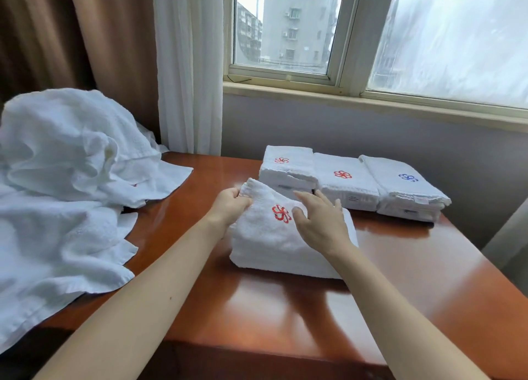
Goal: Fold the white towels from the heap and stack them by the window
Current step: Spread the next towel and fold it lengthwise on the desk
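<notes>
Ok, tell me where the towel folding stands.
Done: three folded stacks sit under the window, two with red logos, one blue. In hand: a red-logo towel, folded on the table; left hand pinches its far corner, right hand rests on it. Left: the heap of unfolded towels beside it.

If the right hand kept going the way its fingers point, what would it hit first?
Likely the leftmost stack, red emblem on top. The right hand lies on the folded towel, fingers aimed that way, though depth is hard to judge.
</notes>
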`<state>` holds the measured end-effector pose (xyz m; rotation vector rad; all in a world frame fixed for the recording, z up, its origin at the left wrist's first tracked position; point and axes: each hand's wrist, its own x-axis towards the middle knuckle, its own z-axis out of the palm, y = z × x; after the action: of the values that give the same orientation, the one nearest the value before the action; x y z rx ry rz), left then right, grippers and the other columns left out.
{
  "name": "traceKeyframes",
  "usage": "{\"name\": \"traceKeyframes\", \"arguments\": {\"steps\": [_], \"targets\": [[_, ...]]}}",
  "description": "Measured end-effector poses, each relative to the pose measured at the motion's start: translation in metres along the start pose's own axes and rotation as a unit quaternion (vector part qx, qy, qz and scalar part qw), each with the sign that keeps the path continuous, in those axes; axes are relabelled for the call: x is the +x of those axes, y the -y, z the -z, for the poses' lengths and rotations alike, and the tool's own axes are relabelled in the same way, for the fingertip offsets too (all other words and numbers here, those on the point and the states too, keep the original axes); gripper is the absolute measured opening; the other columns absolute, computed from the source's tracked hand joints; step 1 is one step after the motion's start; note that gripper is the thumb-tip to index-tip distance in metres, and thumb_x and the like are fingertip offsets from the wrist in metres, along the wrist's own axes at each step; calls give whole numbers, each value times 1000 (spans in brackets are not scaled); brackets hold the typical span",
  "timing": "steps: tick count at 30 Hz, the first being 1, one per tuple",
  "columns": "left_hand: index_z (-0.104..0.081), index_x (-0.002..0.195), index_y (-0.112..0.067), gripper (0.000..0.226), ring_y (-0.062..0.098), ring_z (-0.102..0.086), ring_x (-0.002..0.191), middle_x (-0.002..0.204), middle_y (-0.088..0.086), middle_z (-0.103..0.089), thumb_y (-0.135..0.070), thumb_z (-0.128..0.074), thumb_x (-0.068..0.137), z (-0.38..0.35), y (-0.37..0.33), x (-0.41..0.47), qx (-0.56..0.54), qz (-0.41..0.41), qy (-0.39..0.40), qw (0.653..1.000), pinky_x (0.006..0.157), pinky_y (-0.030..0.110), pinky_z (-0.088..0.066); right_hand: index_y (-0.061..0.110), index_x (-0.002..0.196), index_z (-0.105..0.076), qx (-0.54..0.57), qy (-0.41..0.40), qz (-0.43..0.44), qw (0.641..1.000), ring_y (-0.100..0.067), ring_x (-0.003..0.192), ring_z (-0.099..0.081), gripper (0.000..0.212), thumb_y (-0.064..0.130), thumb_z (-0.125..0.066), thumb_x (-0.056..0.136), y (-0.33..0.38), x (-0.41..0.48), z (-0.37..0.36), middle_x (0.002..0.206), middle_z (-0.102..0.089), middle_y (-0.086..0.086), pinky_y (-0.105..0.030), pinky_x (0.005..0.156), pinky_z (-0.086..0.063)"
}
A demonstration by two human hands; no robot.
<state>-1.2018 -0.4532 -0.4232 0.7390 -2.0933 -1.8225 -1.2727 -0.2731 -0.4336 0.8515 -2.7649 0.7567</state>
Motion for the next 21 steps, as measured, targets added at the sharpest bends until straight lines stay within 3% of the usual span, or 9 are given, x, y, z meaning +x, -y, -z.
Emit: {"name": "traceKeyframes", "arguments": {"steps": [3,7,10,13,16,18,21], "targets": [[-62,116,-2,22,35,-68,103,113,19,-68,-2,-56,94,0,8,0,-5,21,7,1000,91,52,-55,32,153,-28,-74,73,-37,994,-22,153,-3,53,48,-28,103,-13,0,-11,162,-24,6,-59,115,13],[-59,124,-4,32,24,-70,90,104,11,-69,6,-53,94,-3,10,3,-61,53,48,996,75,36,-59,33,153,-26,-121,122,-60,983,-25,153,1,57,56,-19,101,-31,2,-13,165,-15,1,-65,112,15],[-46,140,-11,49,24,-67,100,123,10,-62,3,-52,94,-7,9,4,-30,62,59,996,80,39,-57,34,152,-26,-142,136,-68,978,-26,153,-1,58,58,-17,100,-41,4,-8,165,-14,2,-66,112,12],[-30,150,-23,60,16,-57,106,140,5,-48,-11,-52,95,-10,14,4,176,-15,12,984,82,29,-52,34,154,-20,-158,157,-67,973,-25,153,0,61,60,-16,100,-46,5,-6,165,-11,2,-65,115,9],[-35,146,-27,56,23,-51,122,145,4,-42,-19,-56,94,-16,18,3,364,-138,-96,916,92,34,-48,34,155,-17,-158,156,-65,973,-25,153,2,61,60,-18,100,-46,2,-8,166,-8,1,-63,116,7],[-44,140,-26,50,21,-46,127,142,1,-44,-15,-55,93,-25,15,1,382,-258,-150,875,102,36,-43,33,156,-16,-153,149,-65,975,-26,153,2,60,58,-20,101,-44,0,-9,166,-8,0,-61,117,7],[-55,134,-29,43,14,-46,129,137,-8,-53,-14,-49,94,-43,9,-4,380,-340,-18,860,107,39,-41,29,157,-13,-139,128,-58,980,-24,153,2,59,50,-23,103,-43,2,-7,166,-7,-2,-58,119,5]]}}
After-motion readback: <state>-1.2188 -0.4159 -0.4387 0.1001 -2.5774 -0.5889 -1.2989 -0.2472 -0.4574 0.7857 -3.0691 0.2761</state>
